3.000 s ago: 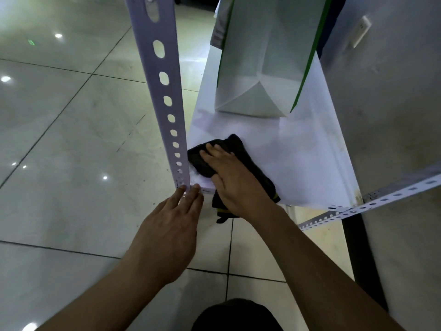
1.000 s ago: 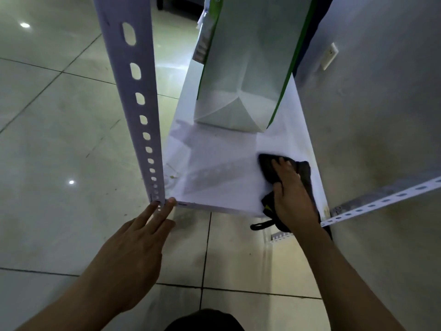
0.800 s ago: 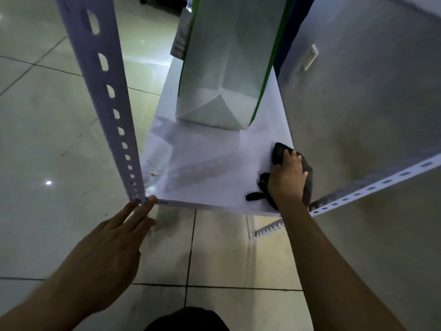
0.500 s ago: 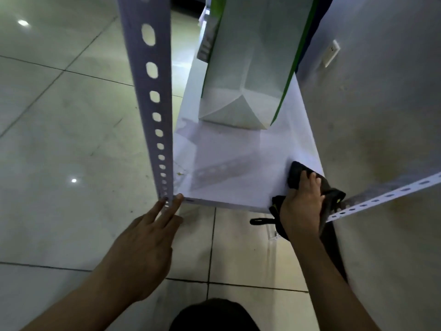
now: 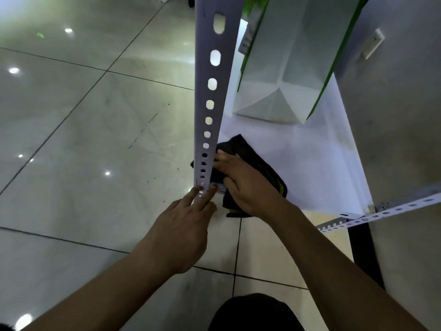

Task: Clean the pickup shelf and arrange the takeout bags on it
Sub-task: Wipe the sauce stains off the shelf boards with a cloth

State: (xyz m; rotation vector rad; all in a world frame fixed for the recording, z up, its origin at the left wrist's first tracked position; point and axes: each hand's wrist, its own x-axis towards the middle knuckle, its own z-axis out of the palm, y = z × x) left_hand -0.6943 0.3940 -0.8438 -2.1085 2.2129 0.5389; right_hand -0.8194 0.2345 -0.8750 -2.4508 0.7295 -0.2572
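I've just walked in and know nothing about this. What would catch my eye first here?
Probably the pale upright post punched with holes, running down the middle of the view. At its foot the right hand presses a dark cloth onto the near left corner of the white shelf, while the left hand touches the post's base. Farther back on the shelf stands a white takeout bag with green edges.

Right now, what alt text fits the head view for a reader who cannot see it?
A right hand presses a black cloth onto a white shelf at its near left corner. The left hand steadies the perforated upright post, and a white takeout bag with green edges stands further back.
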